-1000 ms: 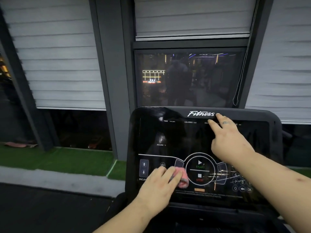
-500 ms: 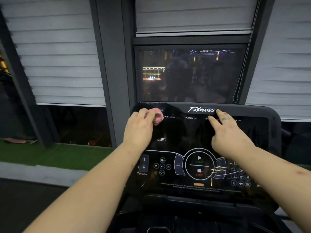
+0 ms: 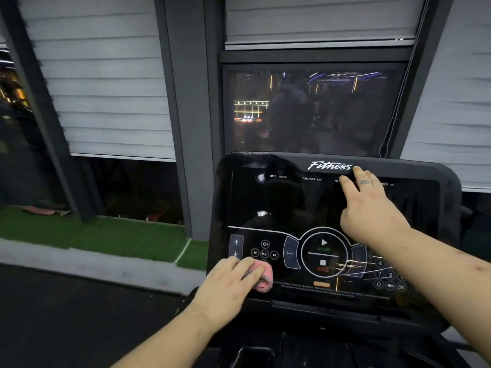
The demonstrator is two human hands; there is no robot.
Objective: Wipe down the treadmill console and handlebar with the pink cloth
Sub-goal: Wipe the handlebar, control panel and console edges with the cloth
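The black treadmill console (image 3: 287, 197) fills the lower middle of the view, with a "Fitness" logo along its top edge. My left hand (image 3: 231, 285) presses the bunched pink cloth (image 3: 264, 278) flat against the console's lower left, just below the media buttons. The cloth sticks out past my fingertips. My right hand (image 3: 372, 208) rests with straight fingers on the upper right of the console, fingertips by the logo. No handlebar can be made out in the dark area below the console.
A dark window (image 3: 305, 110) and grey blinds (image 3: 106, 83) stand behind the console. A strip of green turf (image 3: 93, 232) and a pale kerb (image 3: 79, 261) lie to the left. A dark tray recess (image 3: 255, 354) sits below the console.
My left hand swept the cloth from the console's lower left up to its top left corner, then back down to the lower left. My right hand stayed put.
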